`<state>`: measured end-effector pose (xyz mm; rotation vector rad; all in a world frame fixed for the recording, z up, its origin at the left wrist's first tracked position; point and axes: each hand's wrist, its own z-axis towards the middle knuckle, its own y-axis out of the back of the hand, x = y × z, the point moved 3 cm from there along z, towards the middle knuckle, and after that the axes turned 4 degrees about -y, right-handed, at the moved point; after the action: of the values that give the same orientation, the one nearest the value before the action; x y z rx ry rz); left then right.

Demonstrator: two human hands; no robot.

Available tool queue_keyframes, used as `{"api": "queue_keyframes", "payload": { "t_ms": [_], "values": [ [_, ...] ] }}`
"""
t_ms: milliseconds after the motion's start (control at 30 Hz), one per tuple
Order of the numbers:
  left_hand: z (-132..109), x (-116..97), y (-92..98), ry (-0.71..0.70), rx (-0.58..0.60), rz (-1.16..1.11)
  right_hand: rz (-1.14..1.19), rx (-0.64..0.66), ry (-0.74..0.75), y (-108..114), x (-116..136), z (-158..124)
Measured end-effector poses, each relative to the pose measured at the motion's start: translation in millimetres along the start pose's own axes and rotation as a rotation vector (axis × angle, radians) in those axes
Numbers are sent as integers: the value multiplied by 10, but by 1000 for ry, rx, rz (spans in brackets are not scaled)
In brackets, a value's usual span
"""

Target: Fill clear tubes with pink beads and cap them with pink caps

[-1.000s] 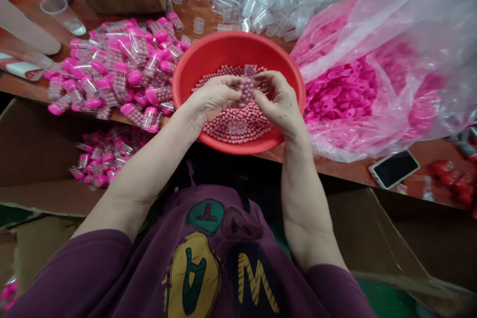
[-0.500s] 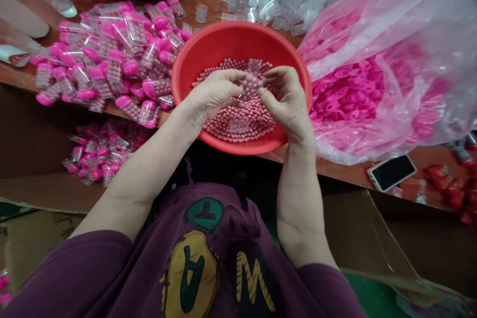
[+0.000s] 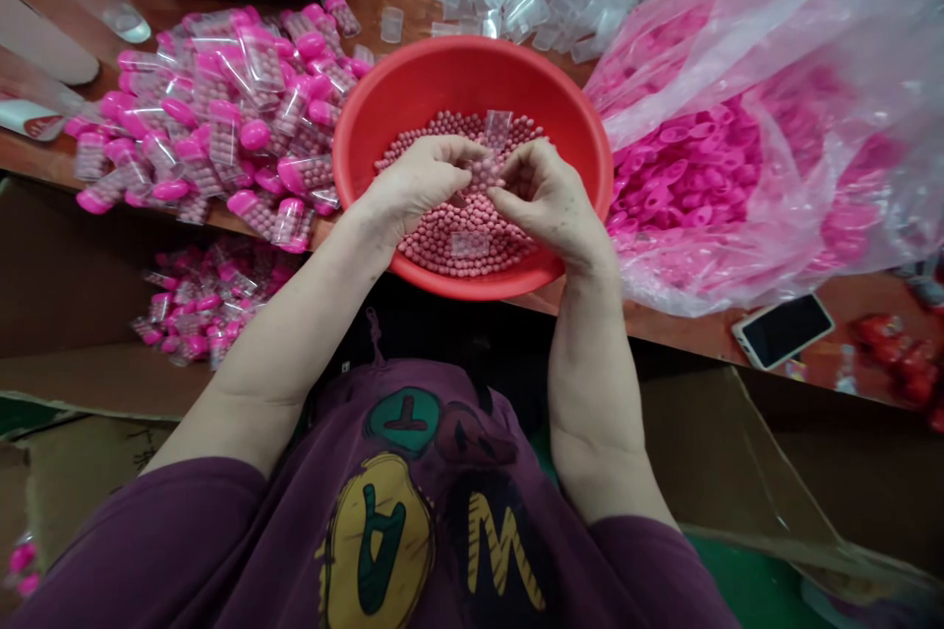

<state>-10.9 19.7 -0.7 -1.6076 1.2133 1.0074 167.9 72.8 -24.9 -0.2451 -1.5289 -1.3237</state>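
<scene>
The left hand (image 3: 420,189) and right hand (image 3: 550,204) are gripping a clear plastic tube (image 3: 483,174), both closed on it. Pink beads (image 3: 461,244) are filling the red basin (image 3: 464,69) below.

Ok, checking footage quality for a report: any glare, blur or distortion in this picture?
In the head view, the wide lens curves the table edge; glare streaks the clear plastic bag; the left hand and right hand look fairly sharp.
</scene>
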Motion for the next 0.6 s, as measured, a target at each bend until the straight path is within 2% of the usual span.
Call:
{"api": "queue_keyframes", "payload": {
  "t_ms": [267,433,600],
  "values": [
    [22,-8,39,25,46,-82,39,-65,5,6,-97,20],
    [12,-22,25,78,86,-169,0,-63,23,48,16,-5],
    [37,17,21,57,139,-214,-25,-24,61,48,56,2]
  ]
}}
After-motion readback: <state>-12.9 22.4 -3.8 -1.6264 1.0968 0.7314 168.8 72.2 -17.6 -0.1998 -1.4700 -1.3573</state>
